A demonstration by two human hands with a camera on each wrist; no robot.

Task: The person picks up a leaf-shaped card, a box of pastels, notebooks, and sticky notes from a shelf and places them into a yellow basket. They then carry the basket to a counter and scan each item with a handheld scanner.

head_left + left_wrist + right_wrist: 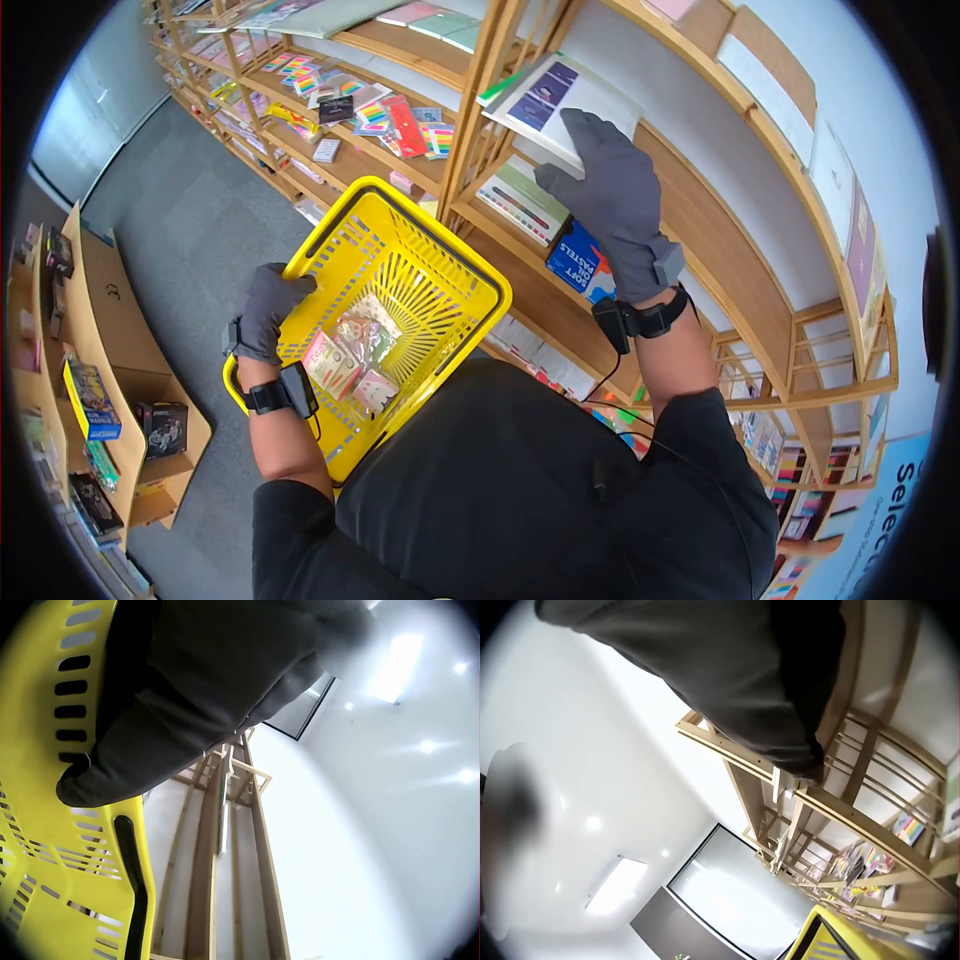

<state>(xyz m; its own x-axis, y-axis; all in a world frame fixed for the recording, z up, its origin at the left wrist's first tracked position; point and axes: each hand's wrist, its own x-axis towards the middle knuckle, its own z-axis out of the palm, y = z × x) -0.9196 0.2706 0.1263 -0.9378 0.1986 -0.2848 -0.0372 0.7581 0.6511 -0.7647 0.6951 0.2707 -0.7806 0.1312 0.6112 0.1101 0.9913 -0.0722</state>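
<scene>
Yellow basket (455, 300) sits nearest, left hand (265, 312) fingers curled round its rim; right hand (612, 200) pinches booklet (595, 100) beneath its fingers. Best drawn straight out, basket level.

Person: wearing a black short-sleeved top (520, 480). Left hand (268, 310) and right hand (615, 215): both wearing dark grey gloves. Each wrist is carrying a black strap with a small black device, left device (296, 388), right device (610, 323). A thin black cable (603, 380) is trailing from the right device.
</scene>
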